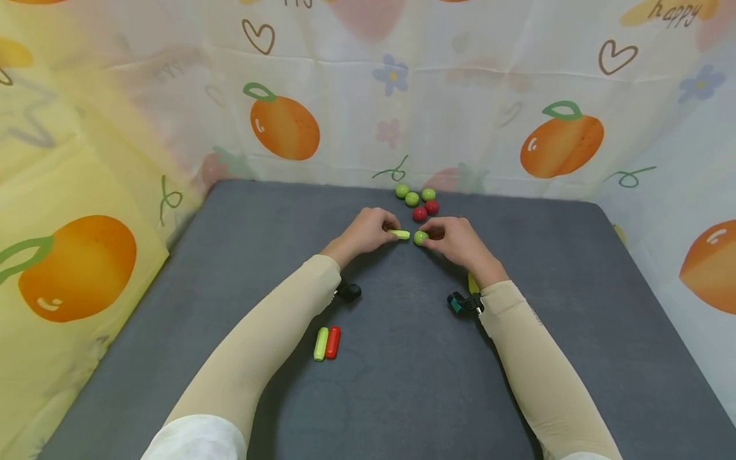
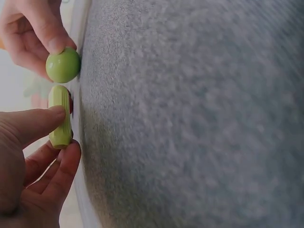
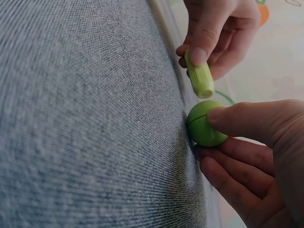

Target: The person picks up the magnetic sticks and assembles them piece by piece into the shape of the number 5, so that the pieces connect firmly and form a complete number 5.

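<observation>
In the head view my left hand pinches a short light-green ribbed rod between thumb and fingers. Facing it, my right hand pinches a shiny green ball. A thin gap separates the rod's end from the ball. The left wrist view shows my thumb across the ribbed side of the rod. Close up in the right wrist view, the ball has a dark seam around it and sits low, near the cloth.
Behind the hands lie several loose balls, some green and two red. Nearer the front, a light-green rod lies beside a red rod. A yellow piece is partly hidden by my right wrist. Grey cloth covers the table.
</observation>
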`<state>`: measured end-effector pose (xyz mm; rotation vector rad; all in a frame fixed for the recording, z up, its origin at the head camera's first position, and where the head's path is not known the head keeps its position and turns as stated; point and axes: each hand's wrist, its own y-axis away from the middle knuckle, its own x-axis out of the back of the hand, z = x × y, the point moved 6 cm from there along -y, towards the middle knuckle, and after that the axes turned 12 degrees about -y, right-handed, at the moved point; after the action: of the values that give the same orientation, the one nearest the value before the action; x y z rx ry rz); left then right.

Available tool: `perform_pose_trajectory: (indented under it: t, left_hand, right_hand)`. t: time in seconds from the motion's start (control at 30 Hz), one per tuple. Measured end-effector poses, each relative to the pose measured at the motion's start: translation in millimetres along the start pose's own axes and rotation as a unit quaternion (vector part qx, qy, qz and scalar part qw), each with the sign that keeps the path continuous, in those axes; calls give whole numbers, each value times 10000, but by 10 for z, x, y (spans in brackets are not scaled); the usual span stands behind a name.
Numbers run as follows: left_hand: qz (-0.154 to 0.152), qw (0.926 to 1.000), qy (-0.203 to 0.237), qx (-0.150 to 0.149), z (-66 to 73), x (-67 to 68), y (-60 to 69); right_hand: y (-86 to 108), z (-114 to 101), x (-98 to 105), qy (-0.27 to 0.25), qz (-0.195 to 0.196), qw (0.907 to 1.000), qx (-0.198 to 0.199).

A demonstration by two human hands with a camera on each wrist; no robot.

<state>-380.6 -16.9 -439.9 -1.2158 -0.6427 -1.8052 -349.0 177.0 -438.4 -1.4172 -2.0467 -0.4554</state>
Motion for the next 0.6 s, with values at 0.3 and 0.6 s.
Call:
perform_pose_trajectory:
  t: [0.3,0.6]
  left_hand:
    - [13,10000,-69,-51,69,-6,-27]
    - [-61,10000,-25,-17,92,-29,-28]
  right_hand:
    - [-19,2,-7,-17,26,10000,27]
    - [-14,-1,-6,-17,5,10000,-4]
